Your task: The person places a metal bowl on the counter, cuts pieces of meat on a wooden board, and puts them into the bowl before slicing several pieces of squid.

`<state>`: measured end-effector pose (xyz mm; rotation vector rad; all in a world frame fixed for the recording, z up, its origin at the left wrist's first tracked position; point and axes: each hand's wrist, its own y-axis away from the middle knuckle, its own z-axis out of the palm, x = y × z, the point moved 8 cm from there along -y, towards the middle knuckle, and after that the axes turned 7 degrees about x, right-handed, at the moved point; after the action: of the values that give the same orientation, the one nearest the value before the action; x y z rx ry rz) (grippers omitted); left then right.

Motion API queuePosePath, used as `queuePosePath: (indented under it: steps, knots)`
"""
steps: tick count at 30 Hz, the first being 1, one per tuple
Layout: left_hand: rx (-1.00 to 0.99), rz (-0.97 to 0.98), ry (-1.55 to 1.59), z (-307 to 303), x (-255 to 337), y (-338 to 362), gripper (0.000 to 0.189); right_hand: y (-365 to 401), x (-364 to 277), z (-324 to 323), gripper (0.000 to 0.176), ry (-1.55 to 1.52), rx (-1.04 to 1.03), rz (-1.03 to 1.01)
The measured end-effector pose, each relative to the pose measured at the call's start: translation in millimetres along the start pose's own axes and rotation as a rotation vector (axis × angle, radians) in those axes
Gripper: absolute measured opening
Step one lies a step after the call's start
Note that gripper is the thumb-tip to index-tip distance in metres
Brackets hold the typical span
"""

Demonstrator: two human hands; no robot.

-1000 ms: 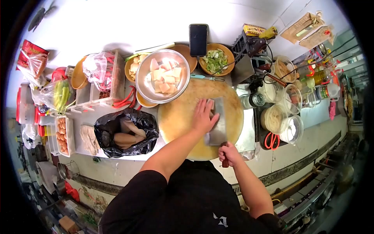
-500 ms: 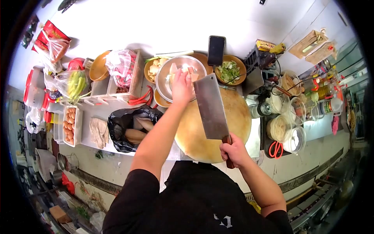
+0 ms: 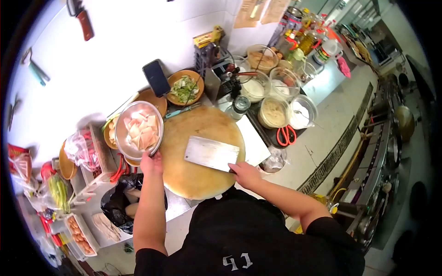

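While left hand (image 3: 152,163) grips bowl (image 3: 120,146) rim, best hold it level, slices (image 3: 140,131) inside; right hand (image 3: 244,174) closed on cleaver (image 3: 212,153) handle, blade flat over board (image 3: 184,177).

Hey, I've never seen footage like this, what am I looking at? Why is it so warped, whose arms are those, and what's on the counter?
There is no machine here: this is one picture from a wide-angle camera worn on a person's head, looking down, so the edges bend. The two bare arms are the wearer's own. The left hand grips the rim of a metal bowl of pale cut pieces. The right hand holds the handle of a cleaver, whose blade lies flat on a round wooden chopping board. Nearby are a phone leaning on the wall, a brown bowl of chopped greens, red-handled scissors and some eggs.
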<state>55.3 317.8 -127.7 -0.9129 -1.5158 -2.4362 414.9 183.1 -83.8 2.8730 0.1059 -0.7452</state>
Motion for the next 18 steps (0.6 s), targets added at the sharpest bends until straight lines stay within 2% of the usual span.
queuePosePath:
  steps: [1, 2, 3, 5, 7, 9, 10, 11, 12, 13, 15, 16, 17, 18]
  knots:
    - [-0.009, -0.001, -0.013, -2.7, 0.9, -4.2, 0.022, -3.5, -8.0, 1.8, 0.047, -0.021, 0.057, -0.071]
    - [-0.076, 0.018, -0.079, -8.4, 2.5, -6.6, 0.020, -7.7, -7.4, 10.5, 0.046, -0.040, 0.026, -0.044]
    - [-0.143, 0.040, -0.148, -12.8, 3.0, -5.7, 0.028, -8.2, -9.0, 10.9, 0.046, -0.050, 0.035, -0.033]
    - [-0.058, 0.100, -0.261, -25.2, 1.3, 26.1, 0.017, -7.0, -21.0, -10.1, 0.047, -0.068, 0.198, -0.106]
    - [-0.043, 0.131, -0.341, -33.4, -2.1, 70.9, 0.012, -5.3, -28.0, -36.1, 0.045, -0.126, 0.246, -0.094]
    - [-0.149, 0.172, -0.591, -33.3, -14.5, 104.5, 0.006, 2.3, -8.2, -41.4, 0.055, -0.653, 0.107, 0.285]
    - [-0.221, 0.171, -0.684, -25.2, -24.2, 125.0, 0.007, 6.0, 2.4, -39.5, 0.056, -0.828, 0.136, 0.352]
    - [-0.297, 0.173, -0.776, -15.4, -37.6, 143.1, 0.009, 7.9, 5.5, -50.4, 0.056, -0.830, 0.138, 0.349]
    - [-0.334, 0.177, -0.802, -7.2, -54.7, 154.5, 0.011, 13.3, 12.4, -58.2, 0.052, -1.126, 0.106, 0.495]
    - [-0.421, 0.154, -0.975, 5.0, -71.5, 167.7, 0.013, 21.3, 19.0, -60.2, 0.048, -1.420, 0.069, 0.640]
    - [-0.606, 0.099, -1.131, 22.3, -113.9, 184.3, 0.017, 41.9, 55.5, -67.1, 0.044, -1.297, 0.295, 0.685]
    - [-0.664, 0.082, -1.060, 44.0, -123.8, 214.2, 0.019, 51.3, 71.7, -75.2, 0.043, -1.294, 0.380, 0.664]
    - [-0.784, 0.047, -1.132, 51.8, -142.0, 220.7, 0.025, 60.7, 87.4, -85.8, 0.042, -1.289, 0.466, 0.645]
    - [-0.866, 0.013, -1.045, 62.4, -152.8, 236.0, 0.028, 64.3, 93.5, -98.8, 0.042, -1.284, 0.462, 0.642]
